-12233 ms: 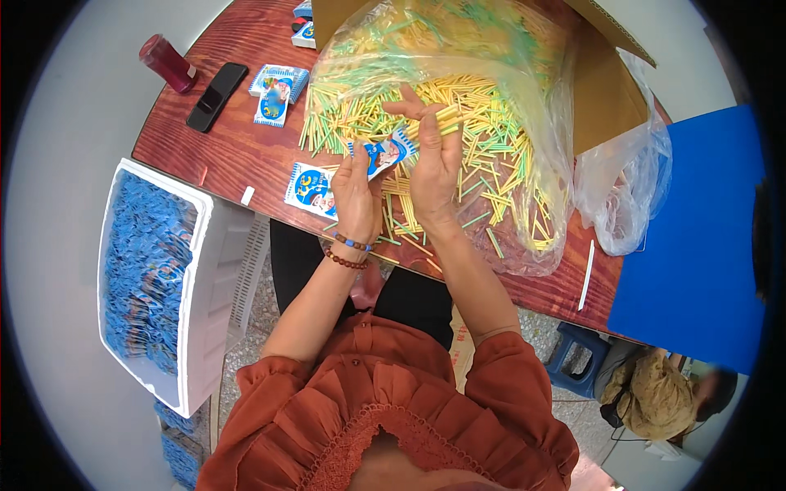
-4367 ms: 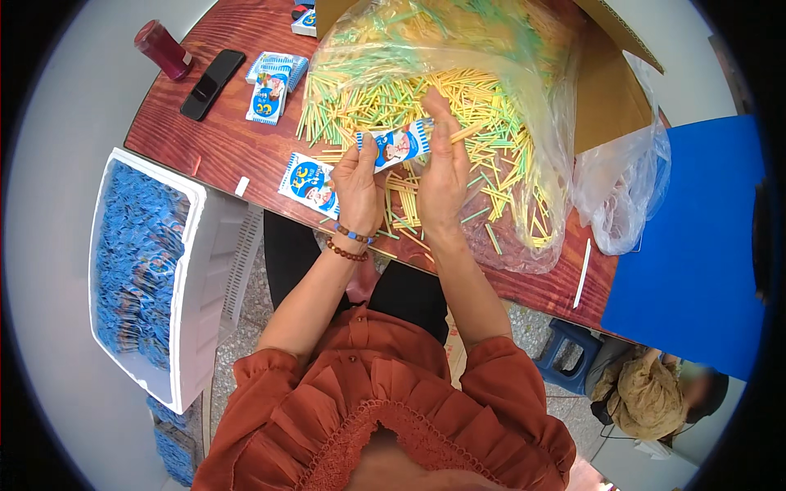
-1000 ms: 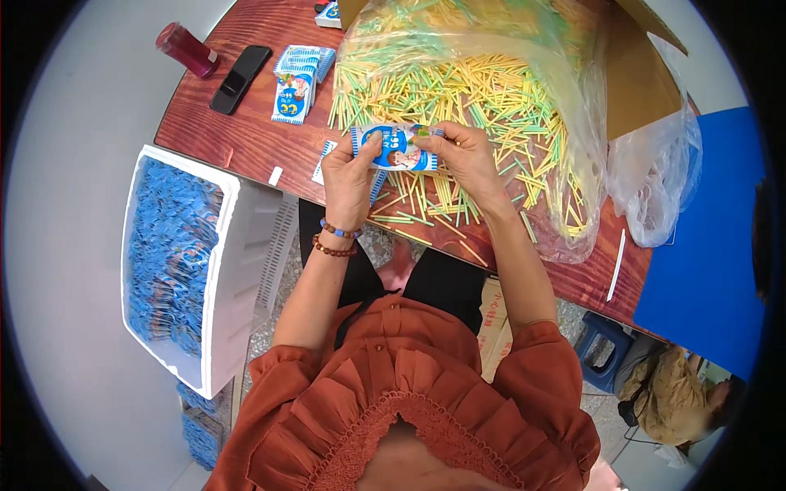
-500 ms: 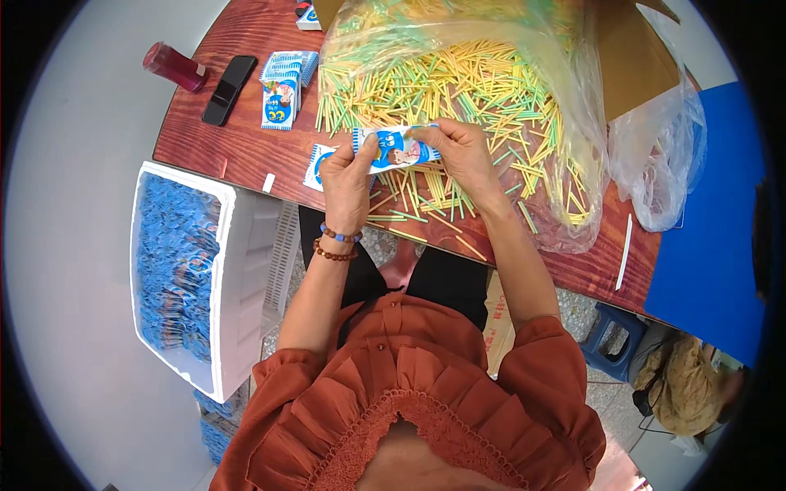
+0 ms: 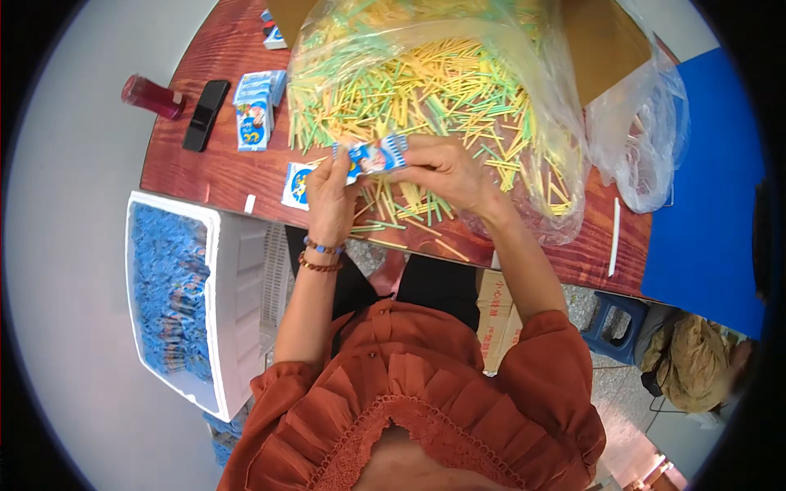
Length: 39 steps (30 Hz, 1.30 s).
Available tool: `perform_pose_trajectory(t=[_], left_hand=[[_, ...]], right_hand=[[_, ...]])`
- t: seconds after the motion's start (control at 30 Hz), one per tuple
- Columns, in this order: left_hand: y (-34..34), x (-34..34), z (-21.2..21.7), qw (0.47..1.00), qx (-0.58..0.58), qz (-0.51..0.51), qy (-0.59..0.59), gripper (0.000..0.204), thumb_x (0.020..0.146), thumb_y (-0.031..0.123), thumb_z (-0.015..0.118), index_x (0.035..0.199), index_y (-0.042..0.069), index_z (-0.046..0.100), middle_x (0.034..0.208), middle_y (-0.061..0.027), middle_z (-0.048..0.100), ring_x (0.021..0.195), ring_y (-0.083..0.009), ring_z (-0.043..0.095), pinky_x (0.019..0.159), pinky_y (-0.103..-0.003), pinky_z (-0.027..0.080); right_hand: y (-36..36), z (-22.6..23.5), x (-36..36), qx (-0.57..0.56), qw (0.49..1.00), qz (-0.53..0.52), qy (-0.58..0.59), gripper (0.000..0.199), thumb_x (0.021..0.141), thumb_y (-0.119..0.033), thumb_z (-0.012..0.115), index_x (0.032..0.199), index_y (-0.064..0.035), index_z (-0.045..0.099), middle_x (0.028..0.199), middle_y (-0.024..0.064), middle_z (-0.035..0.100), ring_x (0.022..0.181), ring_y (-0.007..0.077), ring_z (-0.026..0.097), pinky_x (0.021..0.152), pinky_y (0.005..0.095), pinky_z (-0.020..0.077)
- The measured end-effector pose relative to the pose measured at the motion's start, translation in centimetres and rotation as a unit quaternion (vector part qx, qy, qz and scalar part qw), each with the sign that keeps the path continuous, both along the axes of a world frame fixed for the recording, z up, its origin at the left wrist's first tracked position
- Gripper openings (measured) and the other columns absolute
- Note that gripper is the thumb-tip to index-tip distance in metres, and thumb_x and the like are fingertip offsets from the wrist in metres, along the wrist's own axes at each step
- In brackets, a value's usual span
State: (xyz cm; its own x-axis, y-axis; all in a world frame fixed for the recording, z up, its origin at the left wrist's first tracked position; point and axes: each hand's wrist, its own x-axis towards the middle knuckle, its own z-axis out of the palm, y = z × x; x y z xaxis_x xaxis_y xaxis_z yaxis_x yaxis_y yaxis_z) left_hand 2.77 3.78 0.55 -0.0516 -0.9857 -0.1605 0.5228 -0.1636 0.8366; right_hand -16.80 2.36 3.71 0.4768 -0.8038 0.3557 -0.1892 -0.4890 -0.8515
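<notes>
Tabletop [image 5: 213, 173] edge near — left hand [image 5: 329, 195], right hand [image 5: 449, 173] pinching packet [image 5: 375, 157].

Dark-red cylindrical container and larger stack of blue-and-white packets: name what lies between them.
In the head view, a black rectangular phone lies between the container and the stack.

Head-worn fisheye view, down onto hands [image 5: 330, 195]
</notes>
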Motion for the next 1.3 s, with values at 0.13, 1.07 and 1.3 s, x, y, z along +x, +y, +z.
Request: perform_pose_trajectory(t=[0.13,1.07,1.3], left_hand=[[0.2,0.4,0.2,0.999,0.011,0.036,-0.002,0.022,0.096,0.023,0.056,0.088,0.004,0.065,0.082,-0.0008,0.064,0.065,-0.0088,0.057,0.059,-0.023,0.050],[-0.2,2.0,-0.8,0.999,0.012,0.049,0.015,0.020,0.097,0.021,0.056,0.093,0.005,0.066,0.087,-0.0008,0.066,0.075,-0.0075,0.058,0.062,-0.024,0.048],[0.0,1.7,-0.5,0.999,0.015,0.044,0.027,0.018,0.097,0.021,0.056,0.093,0.006,0.066,0.087,-0.0011,0.066,0.076,-0.0081,0.058,0.063,-0.025,0.049]], right_hand=[[-0.9,0.8,-2.1,0.125,0.991,-0.019,-0.035,0.020,0.085,-0.015,0.066,0.100,-0.0021,0.068,0.080,0.0055,0.063,0.072,0.0141,0.058,0.064,0.0258,0.0445],[-12.4,-2.4,-10.8,-0.107,0.874,-0.282,0.380,0.029,0.090,-0.025,0.053,0.108,-0.0028,0.056,0.103,0.0189,0.062,0.100,0.0326,0.057,0.084,0.0417,0.0384],[-12.8,-2.8,-10.7,0.002,0.903,-0.307,0.302,0.034,0.093,-0.031,0.052,0.109,-0.0018,0.059,0.094,0.0182,0.067,0.086,0.0378,0.062,0.080,0.0422,0.0458]])
